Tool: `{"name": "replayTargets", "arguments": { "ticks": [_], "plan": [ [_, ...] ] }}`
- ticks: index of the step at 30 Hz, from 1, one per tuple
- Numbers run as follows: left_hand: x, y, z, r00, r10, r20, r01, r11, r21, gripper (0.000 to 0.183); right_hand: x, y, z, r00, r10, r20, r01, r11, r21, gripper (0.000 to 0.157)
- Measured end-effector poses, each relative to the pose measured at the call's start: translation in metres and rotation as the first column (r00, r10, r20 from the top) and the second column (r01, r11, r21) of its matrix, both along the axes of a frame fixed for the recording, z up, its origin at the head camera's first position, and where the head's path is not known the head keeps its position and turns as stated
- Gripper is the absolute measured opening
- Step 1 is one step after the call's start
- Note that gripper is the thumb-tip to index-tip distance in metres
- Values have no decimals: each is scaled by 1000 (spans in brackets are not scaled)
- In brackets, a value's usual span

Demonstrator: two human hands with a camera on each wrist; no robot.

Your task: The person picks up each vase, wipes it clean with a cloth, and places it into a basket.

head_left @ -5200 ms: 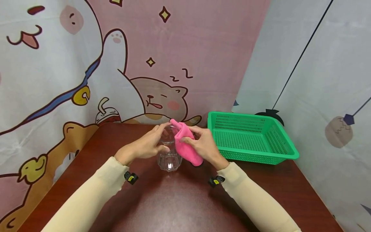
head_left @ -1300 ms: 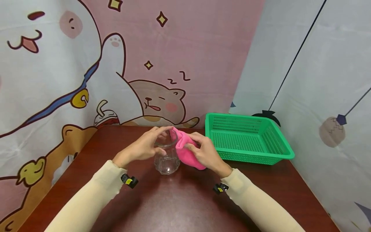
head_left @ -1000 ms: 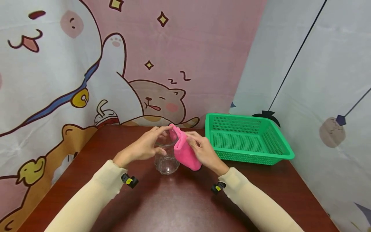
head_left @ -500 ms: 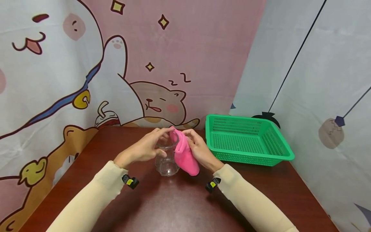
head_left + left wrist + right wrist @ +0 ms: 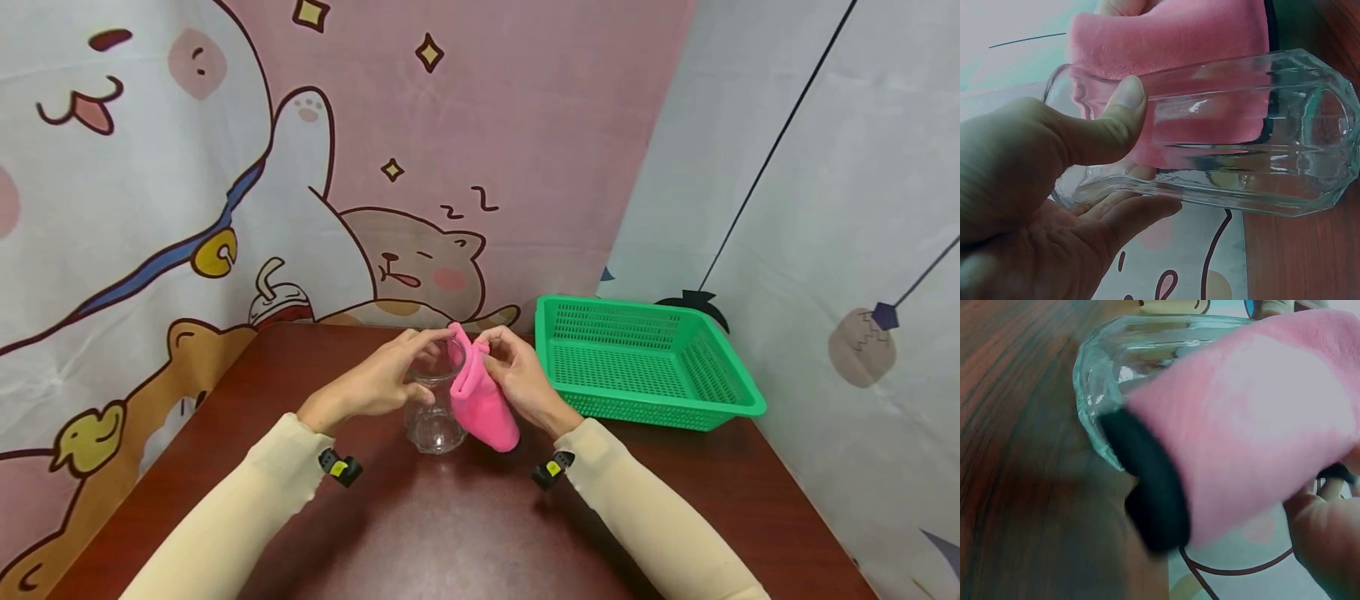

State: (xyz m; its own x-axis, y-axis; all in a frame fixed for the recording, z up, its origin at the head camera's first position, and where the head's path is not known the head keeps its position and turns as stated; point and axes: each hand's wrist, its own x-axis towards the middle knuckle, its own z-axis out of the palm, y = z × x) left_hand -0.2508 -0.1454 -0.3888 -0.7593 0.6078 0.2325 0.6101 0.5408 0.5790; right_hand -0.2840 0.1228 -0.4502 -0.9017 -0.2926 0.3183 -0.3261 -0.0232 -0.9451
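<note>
Pink cloth (image 5: 483, 408) lower, hands (image 5: 371, 379) (image 5: 519, 379) round jar (image 5: 437, 433) (left), cloth (right), black trim (image 5: 1155, 484) in wrist views only

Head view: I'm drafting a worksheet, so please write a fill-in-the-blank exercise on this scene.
The cloth in the right hand is coloured ____.
Of cloth and jar, the left hand grips the ____.
The basket lies to the ____ of the jar in this view.
The basket's colour is ____.
Missing words: pink; jar; right; green.

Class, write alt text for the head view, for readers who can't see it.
A left hand holds a clear jar by its top while the right hand holds a pink cloth at its rim, with a green basket on the table.
</note>
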Motion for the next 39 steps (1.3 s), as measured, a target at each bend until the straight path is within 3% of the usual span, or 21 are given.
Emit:
{"name": "replayTargets", "arguments": {
  "ticks": [3, 6, 10, 14, 16, 19, 21, 31, 36, 39],
  "plan": [
    [0, 0, 0, 1000, 0, 10, 0, 1000, -3, 94, 0, 0, 0, 994, -77, -83, 78, 997, 12, 11],
    [0, 0, 0, 1000, 3, 12, -3, 1000, -4, 94, 1, -3, 2, 966, -151, -211, 167, 984, 62, 6],
    [0, 0, 0, 1000, 2, 4, -2, 1000, -8, 95, 4, -9, 5, 891, -226, -394, 291, 950, 115, 7],
    [0, 0, -1, 1000, -4, 1, 4, 1000, -8, 95, 6, -14, 5, 790, -261, -555, 408, 899, 159, 18],
    [0, -1, -2, 1000, -4, 7, 5, 1000, -6, 95, 6, -16, 4, 767, -235, -597, 427, 881, 202, 27],
    [1, -1, -1, 1000, -3, 6, 3, 1000, -3, 96, 7, -21, 1, 782, -184, -596, 407, 874, 265, 33],
    [1, -2, -1, 1000, -5, -8, 5, 1000, -3, 96, 7, -22, 1, 812, -163, -560, 377, 880, 290, 31],
    [-1, -1, -1, 1000, -5, -4, 5, 1000, 9, 97, 7, -17, -1, 939, -98, -331, 181, 956, 229, 48],
    [-1, -1, -1, 1000, -12, 4, 12, 1000, 10, 96, 10, -12, -3, 955, -92, -281, 183, 930, 318, 22],
    [0, -1, -2, 1000, -16, 18, 16, 1000, 22, 96, 10, -7, -3, 966, -20, -257, 123, 912, 391, 22]
  ]
}}
